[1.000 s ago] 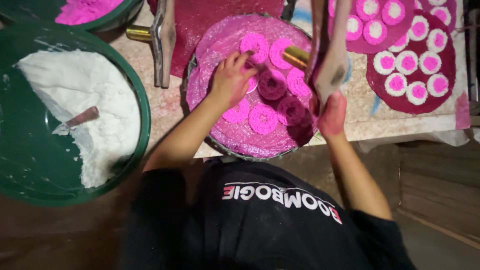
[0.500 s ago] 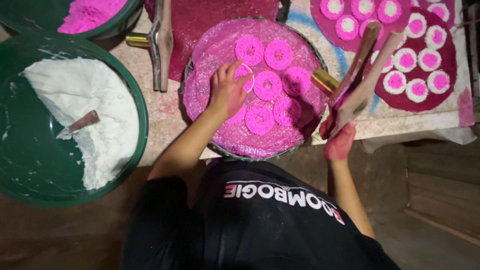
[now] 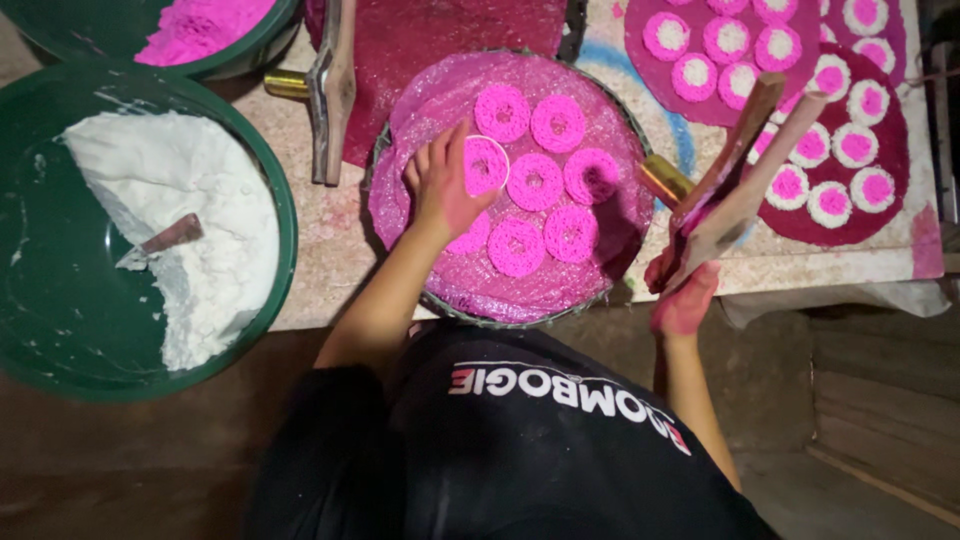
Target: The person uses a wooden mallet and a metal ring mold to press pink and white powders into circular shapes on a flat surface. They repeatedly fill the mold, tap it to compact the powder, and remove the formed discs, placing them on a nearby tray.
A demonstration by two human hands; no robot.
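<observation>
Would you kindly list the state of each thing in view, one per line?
Left hand: fingers resting on a pink ring-shaped dough piece.
Right hand: gripping a long wooden press tool, raised and tilted.
Round woven tray: carrying seven pink rings.
Large green basin: partly filled with white dough.

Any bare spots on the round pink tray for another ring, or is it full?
Free: the near arc of the round tray, between the ring row and its rim, and the far-left part past the left hand. Crowded: the middle, pink rings nearly touching. Right edge is hemmed by the wooden press in the right hand.
</observation>
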